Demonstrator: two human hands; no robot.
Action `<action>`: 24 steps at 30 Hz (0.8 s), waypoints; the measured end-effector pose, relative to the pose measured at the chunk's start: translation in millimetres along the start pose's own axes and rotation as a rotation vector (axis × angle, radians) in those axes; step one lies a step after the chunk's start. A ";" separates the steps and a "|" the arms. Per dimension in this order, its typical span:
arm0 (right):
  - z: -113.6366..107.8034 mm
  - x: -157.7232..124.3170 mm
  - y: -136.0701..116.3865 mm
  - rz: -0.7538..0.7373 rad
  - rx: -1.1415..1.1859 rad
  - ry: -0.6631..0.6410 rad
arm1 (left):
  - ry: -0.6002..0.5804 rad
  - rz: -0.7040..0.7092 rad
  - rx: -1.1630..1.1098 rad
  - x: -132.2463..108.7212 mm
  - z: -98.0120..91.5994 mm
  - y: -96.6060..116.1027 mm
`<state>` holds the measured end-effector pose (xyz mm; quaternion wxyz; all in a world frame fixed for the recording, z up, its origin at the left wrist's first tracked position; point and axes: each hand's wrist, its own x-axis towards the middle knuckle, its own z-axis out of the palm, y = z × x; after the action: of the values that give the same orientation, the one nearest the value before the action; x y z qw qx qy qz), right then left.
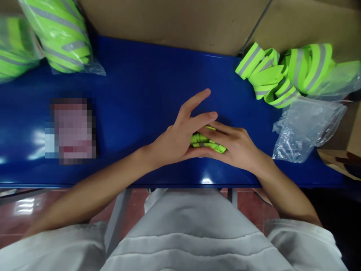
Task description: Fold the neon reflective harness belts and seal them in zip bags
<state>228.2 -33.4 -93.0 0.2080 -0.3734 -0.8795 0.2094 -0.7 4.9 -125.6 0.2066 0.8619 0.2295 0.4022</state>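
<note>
Far left, at the back of the blue desk [141, 82]: bagged bands [62, 37], lime with grey stripes, in clear plastic, against the cardboard wall [183, 22]. Centre, near the front edge: the left hand [176, 141] has its index and middle fingers extended and its thumb closed against the folded band [207, 143]. The folded band lies on the desk between both hands. The right hand [238, 146] grips the other end, fingers laid over it. Far right: loose bands [282, 75] in a pile, with empty clear bags [307, 128] just beside it.

Folded neon-green band [207, 143] — on blue table [135, 98]
</note>
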 end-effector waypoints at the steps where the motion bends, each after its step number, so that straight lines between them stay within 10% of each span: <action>1: 0.2 0.4 -1.5 -0.001 -0.004 0.007 | -0.013 0.000 0.007 -0.2 -0.1 -0.4; 5: 3.0 0.9 -7.4 0.005 -0.019 0.054 | 0.041 0.063 0.065 -1.6 2.2 0.8; 12: 9.3 5.7 -11.9 0.038 -0.003 0.143 | 0.104 -0.220 -0.026 -1.9 2.8 13.1; 24: 7.5 4.0 -6.3 0.084 0.174 -0.085 | -0.024 -0.194 -0.226 -3.1 8.2 15.9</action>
<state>218.2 -36.0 -95.1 0.1933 -0.3812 -0.8497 0.3088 7.7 -11.1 -123.7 0.3429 0.8117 0.2625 0.3933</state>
